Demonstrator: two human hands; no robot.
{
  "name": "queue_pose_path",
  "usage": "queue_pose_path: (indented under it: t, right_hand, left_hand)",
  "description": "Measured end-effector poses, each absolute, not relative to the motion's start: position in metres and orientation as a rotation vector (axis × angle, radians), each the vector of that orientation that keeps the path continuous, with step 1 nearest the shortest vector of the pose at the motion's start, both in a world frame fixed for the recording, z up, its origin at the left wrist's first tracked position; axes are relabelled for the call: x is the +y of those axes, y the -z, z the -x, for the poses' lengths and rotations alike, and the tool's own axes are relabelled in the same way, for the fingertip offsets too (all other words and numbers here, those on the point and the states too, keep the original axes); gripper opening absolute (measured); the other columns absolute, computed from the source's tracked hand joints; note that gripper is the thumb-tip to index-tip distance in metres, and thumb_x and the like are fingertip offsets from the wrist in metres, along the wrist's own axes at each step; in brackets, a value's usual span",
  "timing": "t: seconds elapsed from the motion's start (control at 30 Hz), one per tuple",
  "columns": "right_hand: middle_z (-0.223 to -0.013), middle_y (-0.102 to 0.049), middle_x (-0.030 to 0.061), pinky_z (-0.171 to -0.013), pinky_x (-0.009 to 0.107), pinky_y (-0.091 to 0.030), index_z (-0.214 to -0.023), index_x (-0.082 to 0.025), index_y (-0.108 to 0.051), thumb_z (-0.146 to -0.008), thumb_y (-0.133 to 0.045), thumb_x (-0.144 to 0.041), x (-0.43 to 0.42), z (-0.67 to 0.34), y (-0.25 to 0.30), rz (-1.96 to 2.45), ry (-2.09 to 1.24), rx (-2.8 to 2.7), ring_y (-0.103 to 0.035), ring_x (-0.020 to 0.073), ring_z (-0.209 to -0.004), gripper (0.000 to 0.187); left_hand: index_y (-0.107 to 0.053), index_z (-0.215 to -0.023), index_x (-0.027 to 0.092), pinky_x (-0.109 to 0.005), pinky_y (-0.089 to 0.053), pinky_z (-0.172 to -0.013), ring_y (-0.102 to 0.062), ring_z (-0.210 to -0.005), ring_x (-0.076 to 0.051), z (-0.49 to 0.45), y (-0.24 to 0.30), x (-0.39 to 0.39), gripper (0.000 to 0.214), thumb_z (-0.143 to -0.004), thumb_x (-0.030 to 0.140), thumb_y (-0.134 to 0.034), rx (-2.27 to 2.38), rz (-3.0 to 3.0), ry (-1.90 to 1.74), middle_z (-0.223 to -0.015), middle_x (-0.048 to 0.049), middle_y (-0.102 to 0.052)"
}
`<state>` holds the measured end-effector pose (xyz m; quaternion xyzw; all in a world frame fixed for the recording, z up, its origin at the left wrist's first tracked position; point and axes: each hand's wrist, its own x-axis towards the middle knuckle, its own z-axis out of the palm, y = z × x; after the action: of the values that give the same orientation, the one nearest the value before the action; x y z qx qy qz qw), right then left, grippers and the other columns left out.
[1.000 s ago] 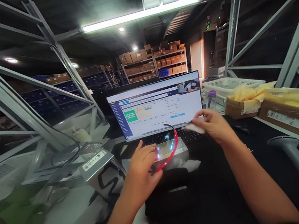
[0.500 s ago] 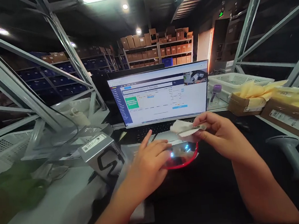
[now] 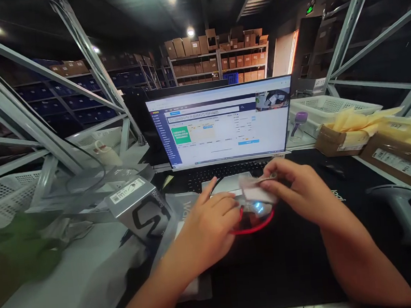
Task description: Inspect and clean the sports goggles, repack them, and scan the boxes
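Observation:
My left hand is closed on the left side of red-rimmed sunglasses with a mirrored lens, its index finger stretched toward the keyboard. A pale folded cloth, blurred by motion, is pinched between the thumb and fingers of my right hand. It hangs over the upper part of the lens and hides some of it; whether it touches the lens I cannot tell. Beside my left hand stands a grey product box with a black printed design. A translucent bag lies partly under my left forearm.
Behind my hands stands a monitor. On the right are a barcode scanner, a dark mouse, cardboard boxes and a white basket. Grey cloth and green material lie at left.
The cloth in my right hand has swung downward over the lens and covers more of it. My left hand keeps its hold on the sunglasses. The camera view has tilted slightly downward.

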<state>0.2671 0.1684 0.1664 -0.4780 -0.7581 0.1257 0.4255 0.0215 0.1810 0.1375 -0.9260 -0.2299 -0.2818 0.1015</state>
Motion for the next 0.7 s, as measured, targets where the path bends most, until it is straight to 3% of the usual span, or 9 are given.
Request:
queue_pose_path:
  t: [0.3,0.47,0.57,0.7]
  right_hand:
    - [-0.068,-0.058,-0.0061,-0.056,0.023,-0.028,-0.085,-0.022,-0.055,-0.09,-0.068,-0.026,0.157,-0.236,-0.158,1.241,-0.526,-2.119,-0.049,0.0114,-0.06,0.014]
    - [-0.06,-0.048,-0.0082,-0.053,0.022,-0.025,-0.072,-0.02,-0.049,-0.08,-0.073,-0.021,0.166,-0.232,-0.152,1.163,-0.715,-2.026,-0.04,0.0091,-0.057,0.026]
    - [-0.06,-0.039,-0.0083,-0.052,0.021,-0.025,-0.064,-0.019,-0.04,-0.077,-0.074,-0.021,0.172,-0.24,-0.153,1.032,-0.944,-2.035,-0.034,0.0078,-0.056,0.037]
    - [-0.059,-0.031,-0.009,-0.052,0.021,-0.023,-0.061,-0.019,-0.031,-0.078,-0.073,-0.021,0.178,-0.266,-0.163,0.871,-1.177,-2.193,-0.027,0.0067,-0.057,0.046]
  left_hand:
    - [-0.064,-0.079,0.016,-0.051,-0.031,-0.124,-0.067,-0.098,-0.02,-0.025,-0.133,0.182,0.011,-0.079,0.007,-0.06,-0.623,2.657,0.78,-0.087,-0.005,-0.068]
    - [-0.061,-0.069,0.016,-0.051,-0.036,-0.121,-0.067,-0.085,-0.017,-0.029,-0.135,0.183,0.016,-0.083,0.009,-0.058,-0.525,2.579,0.79,-0.07,-0.0016,-0.062]
    - [-0.059,-0.067,0.017,-0.051,-0.033,-0.123,-0.068,-0.085,-0.016,-0.027,-0.139,0.182,0.021,-0.085,0.007,-0.055,-0.444,2.574,0.783,-0.066,-0.0001,-0.06]
    - [-0.062,-0.077,0.016,-0.056,-0.023,-0.127,-0.069,-0.096,-0.017,-0.021,-0.145,0.178,0.015,-0.09,0.011,-0.059,-0.429,2.624,0.774,-0.076,0.0007,-0.067]
